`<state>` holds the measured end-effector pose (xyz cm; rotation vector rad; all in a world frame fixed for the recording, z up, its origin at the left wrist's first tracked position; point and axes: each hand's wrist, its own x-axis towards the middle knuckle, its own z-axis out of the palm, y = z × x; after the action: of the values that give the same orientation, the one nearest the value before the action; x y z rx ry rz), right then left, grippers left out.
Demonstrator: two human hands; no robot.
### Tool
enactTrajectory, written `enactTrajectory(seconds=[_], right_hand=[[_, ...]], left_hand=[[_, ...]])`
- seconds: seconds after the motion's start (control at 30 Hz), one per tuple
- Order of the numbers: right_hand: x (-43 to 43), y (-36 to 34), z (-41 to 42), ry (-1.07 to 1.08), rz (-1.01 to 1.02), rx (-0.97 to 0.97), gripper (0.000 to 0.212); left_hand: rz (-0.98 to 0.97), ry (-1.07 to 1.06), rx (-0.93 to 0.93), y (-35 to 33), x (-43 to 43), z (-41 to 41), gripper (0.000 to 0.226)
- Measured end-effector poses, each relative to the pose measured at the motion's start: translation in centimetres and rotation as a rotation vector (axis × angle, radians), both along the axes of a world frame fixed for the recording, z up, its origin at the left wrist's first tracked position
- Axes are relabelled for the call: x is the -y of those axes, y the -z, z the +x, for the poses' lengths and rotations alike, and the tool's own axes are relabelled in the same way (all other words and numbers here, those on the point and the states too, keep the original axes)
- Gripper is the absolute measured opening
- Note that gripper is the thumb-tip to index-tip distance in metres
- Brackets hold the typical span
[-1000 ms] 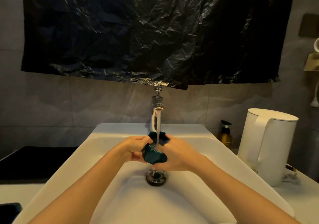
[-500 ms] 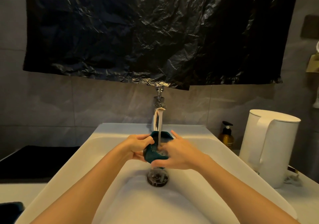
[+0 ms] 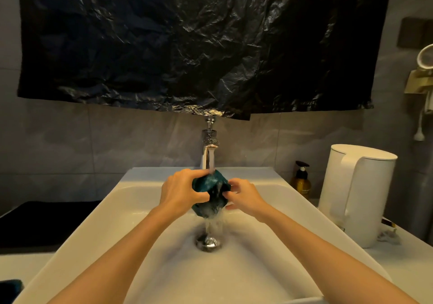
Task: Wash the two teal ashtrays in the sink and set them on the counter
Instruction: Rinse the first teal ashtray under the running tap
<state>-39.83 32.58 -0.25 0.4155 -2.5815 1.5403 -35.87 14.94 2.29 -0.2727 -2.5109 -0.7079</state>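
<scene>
A teal ashtray [image 3: 208, 184] is held tilted over the white sink [image 3: 131, 196], right under the running water of the chrome tap [image 3: 208, 146]. My left hand [image 3: 178, 191] grips its left side, fingers curled over the rim. My right hand [image 3: 243, 193] pinches its right edge with the fingertips. Water pours off the ashtray onto the drain [image 3: 208, 241]. A dark teal object [image 3: 10, 286] shows at the bottom left on the counter, mostly cut off by the frame edge.
A white kettle [image 3: 356, 193] stands on the counter right of the sink, with an amber pump bottle [image 3: 301, 182] behind it. A black mat [image 3: 42, 224] lies on the left counter. Black plastic sheeting [image 3: 199, 46] hangs on the wall above the tap.
The ashtray has been turned from bowl-up under the stream to tipped over, spilling water. My left hand has moved higher over its rim; my right hand has shifted to the right edge.
</scene>
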Motion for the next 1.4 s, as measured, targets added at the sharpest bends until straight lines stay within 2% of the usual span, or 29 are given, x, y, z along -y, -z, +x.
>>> enactTrajectory(seconds=[0.13, 0.27, 0.4, 0.47, 0.5, 0.6, 0.67, 0.73, 0.8, 0.9, 1.0, 1.07, 1.1, 1.17, 1.23, 1.27, 1.33, 1.4], right_hand=[[0.2, 0.8, -0.4, 0.016, 0.089, -0.154, 0.035], [0.3, 1.0, -0.4, 0.022, 0.095, -0.288, 0.042], [0.2, 0.9, -0.3, 0.017, 0.115, -0.379, 0.05], [0.1, 1.0, -0.4, 0.01, 0.134, -0.395, 0.05], [0.1, 1.0, -0.4, 0.013, 0.143, -0.398, 0.047], [-0.1, 0.8, -0.5, 0.08, 0.19, -0.397, 0.036], [-0.3, 0.7, -0.6, 0.108, 0.204, -0.377, 0.03], [-0.1, 0.6, -0.4, 0.087, 0.174, -0.359, 0.033], [0.3, 0.4, 0.1, 0.018, 0.155, -0.368, 0.046], [0.7, 0.2, 1.0, -0.072, 0.304, -0.541, 0.052], [0.9, 0.2, 1.6, -0.121, 0.705, -0.897, 0.032], [1.7, 0.3, 2.2, -0.154, 0.952, -0.901, 0.033], [2.4, 0.5, 2.6, -0.166, 0.986, -0.824, 0.038], [3.6, 0.5, 3.6, -0.19, 0.793, -0.571, 0.042], [3.9, 0.1, 4.0, -0.237, 0.692, -0.464, 0.04], [3.4, 0.0, 3.6, -0.229, 0.753, -0.506, 0.04], [2.0, -0.1, 2.4, -0.158, 0.96, -0.731, 0.04], [1.7, -0.2, 2.4, -0.109, 1.033, -0.834, 0.041]], left_hand=[[-0.346, 0.017, -0.176, 0.0, -0.1, 0.2, 0.066], [-0.523, 0.042, -0.408, 0.5, 0.4, -0.1, 0.081], [-0.554, 0.058, -0.573, 1.1, 0.8, -1.1, 0.09], [-0.48, 0.067, -0.553, 1.4, 0.8, -1.3, 0.086], [-0.381, 0.07, -0.483, 1.4, 0.7, -1.2, 0.08], [0.033, 0.068, -0.123, 1.3, -0.1, -0.8, 0.063], [0.273, 0.076, 0.031, 1.5, -0.3, -1.2, 0.055], [0.485, 0.091, 0.169, 1.9, 0.0, -2.0, 0.046], [0.626, 0.07, 0.261, 2.0, 0.5, -2.5, 0.038], [0.716, 0.026, 0.277, 1.6, 1.3, -2.8, 0.031], [0.711, -0.005, 0.249, 1.3, 1.7, -2.9, 0.035], [0.667, -0.037, 0.205, 1.2, 1.6, -2.8, 0.038], [0.649, -0.054, 0.188, 1.1, 1.5, -2.7, 0.04], [0.64, -0.061, 0.165, 1.0, 1.5, -2.7, 0.041], [0.624, -0.044, 0.148, 0.9, 1.5, -2.5, 0.042], [0.594, -0.039, 0.141, 0.9, 1.4, -2.5, 0.043], [0.562, -0.042, 0.134, 0.8, 1.5, -2.5, 0.043], [0.608, -0.048, 0.143, 0.8, 1.4, -2.7, 0.043]])
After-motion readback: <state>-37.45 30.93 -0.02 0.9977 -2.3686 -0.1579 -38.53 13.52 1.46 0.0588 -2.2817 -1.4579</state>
